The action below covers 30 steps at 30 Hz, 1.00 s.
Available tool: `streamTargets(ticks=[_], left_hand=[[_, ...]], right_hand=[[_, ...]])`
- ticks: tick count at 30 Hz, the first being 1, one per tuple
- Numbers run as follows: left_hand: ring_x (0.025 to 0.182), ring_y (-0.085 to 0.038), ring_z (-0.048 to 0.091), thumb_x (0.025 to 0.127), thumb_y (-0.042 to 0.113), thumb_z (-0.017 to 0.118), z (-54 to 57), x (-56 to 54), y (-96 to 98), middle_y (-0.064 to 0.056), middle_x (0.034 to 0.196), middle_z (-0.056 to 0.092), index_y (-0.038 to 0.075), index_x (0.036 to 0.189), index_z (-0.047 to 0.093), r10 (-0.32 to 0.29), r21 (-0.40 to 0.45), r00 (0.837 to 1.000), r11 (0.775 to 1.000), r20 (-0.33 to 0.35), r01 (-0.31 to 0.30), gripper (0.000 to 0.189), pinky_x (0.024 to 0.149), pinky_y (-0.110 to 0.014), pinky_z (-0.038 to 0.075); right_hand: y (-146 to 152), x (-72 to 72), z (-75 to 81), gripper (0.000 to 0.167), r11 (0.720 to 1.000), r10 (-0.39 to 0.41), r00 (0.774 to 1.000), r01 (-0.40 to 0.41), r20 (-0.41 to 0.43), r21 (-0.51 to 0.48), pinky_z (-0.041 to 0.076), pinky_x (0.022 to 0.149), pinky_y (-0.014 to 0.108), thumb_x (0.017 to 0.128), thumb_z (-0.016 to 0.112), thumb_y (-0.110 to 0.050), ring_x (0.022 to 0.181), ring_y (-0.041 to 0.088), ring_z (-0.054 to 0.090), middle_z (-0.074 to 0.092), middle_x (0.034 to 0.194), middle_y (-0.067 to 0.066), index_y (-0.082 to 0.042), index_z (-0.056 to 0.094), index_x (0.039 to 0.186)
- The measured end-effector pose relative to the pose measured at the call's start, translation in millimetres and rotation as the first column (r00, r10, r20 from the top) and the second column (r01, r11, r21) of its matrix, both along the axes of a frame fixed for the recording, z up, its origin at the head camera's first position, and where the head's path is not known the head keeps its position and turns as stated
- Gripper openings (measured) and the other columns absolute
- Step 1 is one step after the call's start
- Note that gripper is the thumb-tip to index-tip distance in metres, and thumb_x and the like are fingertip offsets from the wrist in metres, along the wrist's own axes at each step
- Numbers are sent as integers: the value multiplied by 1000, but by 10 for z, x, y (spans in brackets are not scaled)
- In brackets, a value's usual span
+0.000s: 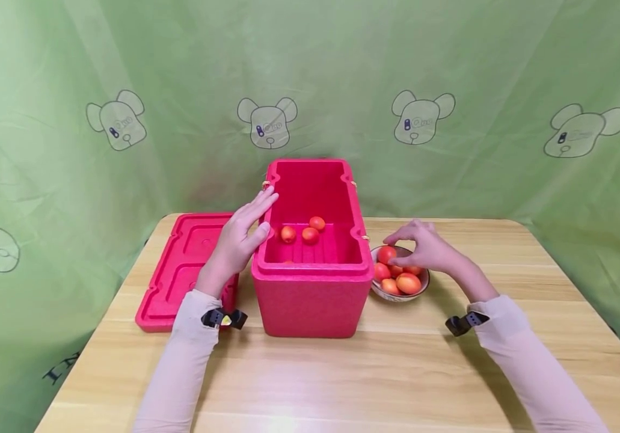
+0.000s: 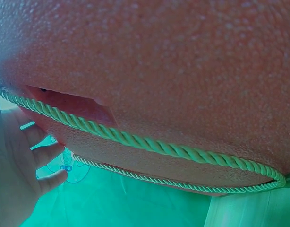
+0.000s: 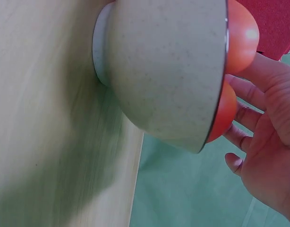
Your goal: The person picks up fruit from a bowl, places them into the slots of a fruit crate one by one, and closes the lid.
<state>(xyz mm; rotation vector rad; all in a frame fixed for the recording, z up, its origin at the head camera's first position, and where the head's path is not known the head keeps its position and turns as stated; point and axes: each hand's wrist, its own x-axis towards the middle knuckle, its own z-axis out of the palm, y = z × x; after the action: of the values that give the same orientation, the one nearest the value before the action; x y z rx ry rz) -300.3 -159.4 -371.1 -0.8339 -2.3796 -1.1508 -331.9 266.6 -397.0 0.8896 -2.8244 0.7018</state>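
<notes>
A red foam box (image 1: 310, 307) stands uncovered on the table, with several tomatoes (image 1: 310, 235) on its floor. My left hand (image 1: 240, 237) rests on the box's left rim, fingers extended. In the left wrist view, the left hand (image 2: 22, 165) shows beside the box wall and its twisted cord (image 2: 173, 149). Right of the box, a speckled bowl (image 3: 168, 71) holds several tomatoes (image 1: 408, 283). Over this bowl my right hand (image 1: 422, 245) pinches a tomato (image 1: 386, 254) between thumb and fingers. The right wrist view shows the right hand (image 3: 272, 142) at the bowl's rim.
The red lid (image 1: 160, 294) lies on the wooden table (image 1: 396, 373), left of the box. A green curtain (image 1: 342, 66) with bear-head drawings hangs behind and around the table. The bowl stands close against the box's right side.
</notes>
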Motion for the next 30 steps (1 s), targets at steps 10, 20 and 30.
streamTargets(ticks=[10, 20, 30], left_hand=[[156, -18, 28, 98, 37, 46, 23, 19, -7, 3, 168, 32, 22, 157, 41, 1, -3, 1000, 1000, 7, -1, 61, 121, -61, 30], [157, -18, 27, 99, 38, 47, 16, 18, -1, 3, 168, 31, 23, 158, 40, -2, -6, 1000, 1000, 6, 2, 62, 121, -61, 29], [156, -22, 28, 98, 38, 46, 14, 12, 2, 2, 168, 31, 23, 158, 41, -1, -7, 1000, 1000, 4, 1, 61, 122, -60, 29]], right_hand=[[-44, 28, -65, 39, 999, 0, 997, 3, -75, 45, 26, 88, 46, 71, 91, -16, 109, 29, 54, 76, 104, 8, -11, 79, 107], [-77, 56, -106, 37, 998, 2, 992, 6, -127, 63, 26, 84, 44, 71, 91, -14, 106, 27, 54, 75, 103, 7, -11, 78, 106], [-98, 56, -92, 38, 998, 27, 986, -18, -163, 60, 28, 85, 45, 70, 89, -13, 106, 27, 54, 75, 104, 9, -8, 76, 106]])
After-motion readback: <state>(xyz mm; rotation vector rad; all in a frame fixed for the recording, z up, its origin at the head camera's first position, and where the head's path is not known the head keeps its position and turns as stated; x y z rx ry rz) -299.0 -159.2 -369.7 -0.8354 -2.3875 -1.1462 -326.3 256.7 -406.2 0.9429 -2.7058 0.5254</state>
